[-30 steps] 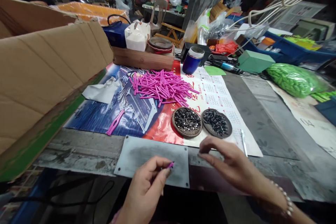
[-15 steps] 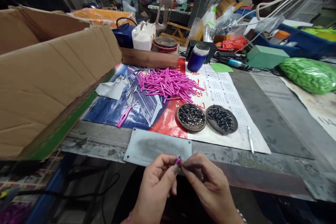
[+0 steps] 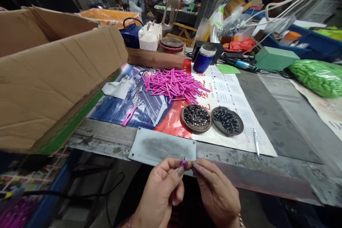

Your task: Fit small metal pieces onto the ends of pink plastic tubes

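Nearest, at the bench edge: left hand [image 3: 160,196] pinching a pink tube [image 3: 183,163] between thumb and forefinger, tube end poking up just above the fingertips. Right hand [image 3: 217,194] met against it from the other side, fingertips pressed to the tube's tip; possibly gripping a small dark part there, too tiny to tell. Just beyond the hands, a grey plate [image 3: 162,146] flat on the bench. Past that, two round dishes [image 3: 196,117] side by side on a calendar sheet [image 3: 227,91], both filled with small dark metal pieces. To their left, one pink clip [image 3: 129,115] lying alone on a blue poster [image 3: 117,108]. Further back, a loose pile of pink tubes [image 3: 173,83]. Behind the pile, a blue cup [image 3: 203,58]. Far left, a big open carton [image 3: 50,71] overhanging the bench. Far right, a green bag [image 3: 316,76].
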Action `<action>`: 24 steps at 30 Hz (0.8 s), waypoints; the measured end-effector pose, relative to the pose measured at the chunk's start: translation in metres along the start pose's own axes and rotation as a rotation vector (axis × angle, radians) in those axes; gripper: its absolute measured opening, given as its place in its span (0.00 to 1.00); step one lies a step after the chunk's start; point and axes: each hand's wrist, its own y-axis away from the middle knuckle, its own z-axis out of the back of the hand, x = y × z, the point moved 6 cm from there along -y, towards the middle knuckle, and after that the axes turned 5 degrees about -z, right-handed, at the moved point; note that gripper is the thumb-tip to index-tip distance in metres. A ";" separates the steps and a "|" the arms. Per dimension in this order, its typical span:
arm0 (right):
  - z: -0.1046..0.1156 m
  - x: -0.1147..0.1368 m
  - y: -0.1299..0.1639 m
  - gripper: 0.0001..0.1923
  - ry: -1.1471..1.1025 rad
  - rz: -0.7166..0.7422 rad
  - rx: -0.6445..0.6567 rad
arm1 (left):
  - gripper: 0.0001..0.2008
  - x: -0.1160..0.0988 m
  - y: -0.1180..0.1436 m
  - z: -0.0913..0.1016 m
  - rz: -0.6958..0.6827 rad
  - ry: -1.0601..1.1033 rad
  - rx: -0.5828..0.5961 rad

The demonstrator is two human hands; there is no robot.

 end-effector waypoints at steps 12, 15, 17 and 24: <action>-0.002 0.004 0.000 0.02 -0.089 -0.257 -0.090 | 0.14 0.011 -0.003 0.008 -0.211 -0.190 -0.083; -0.004 0.007 -0.002 0.03 -0.071 -0.247 -0.080 | 0.14 0.014 -0.001 0.008 -0.225 -0.192 -0.074; -0.005 0.008 -0.002 0.03 -0.062 -0.244 -0.082 | 0.14 0.013 -0.001 0.006 -0.236 -0.191 -0.063; -0.012 0.007 0.005 0.04 -0.091 -0.258 -0.074 | 0.12 0.008 0.000 0.004 -0.317 -0.232 -0.038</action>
